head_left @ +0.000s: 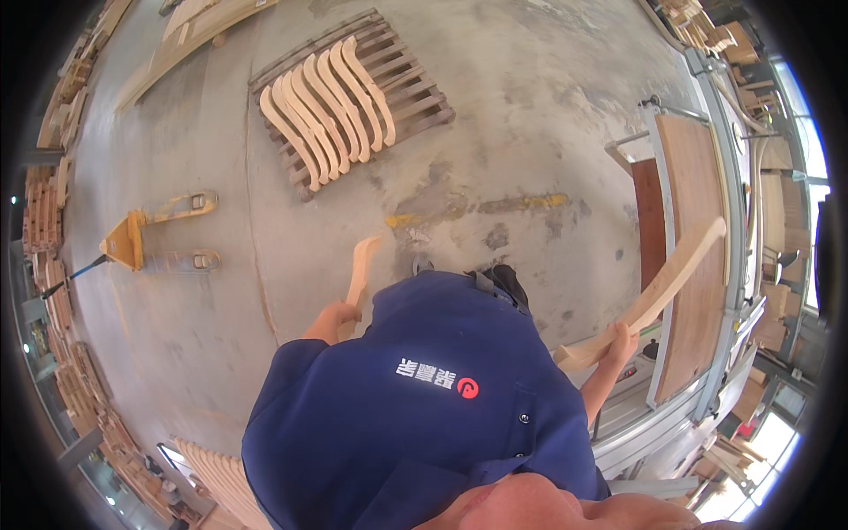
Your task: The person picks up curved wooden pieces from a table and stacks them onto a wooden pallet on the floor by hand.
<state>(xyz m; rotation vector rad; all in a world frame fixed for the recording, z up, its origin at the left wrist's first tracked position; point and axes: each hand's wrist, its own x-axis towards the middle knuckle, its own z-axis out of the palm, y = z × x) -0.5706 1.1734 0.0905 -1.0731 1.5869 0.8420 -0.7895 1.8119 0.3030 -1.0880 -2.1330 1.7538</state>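
Left hand (336,320) clamped on curved wooden piece (360,270), right hand (621,343) gripping second piece (664,287); I hold them apart at my sides, probably avoiding knocks. Similar strips (333,104) line pallet (422,95), likely nested.

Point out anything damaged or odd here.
The yellow floor line looks worn: its middle has lost its colour, with dark stains nearby. Nothing else stands out; the curved wooden pieces lie side by side on the pallet.
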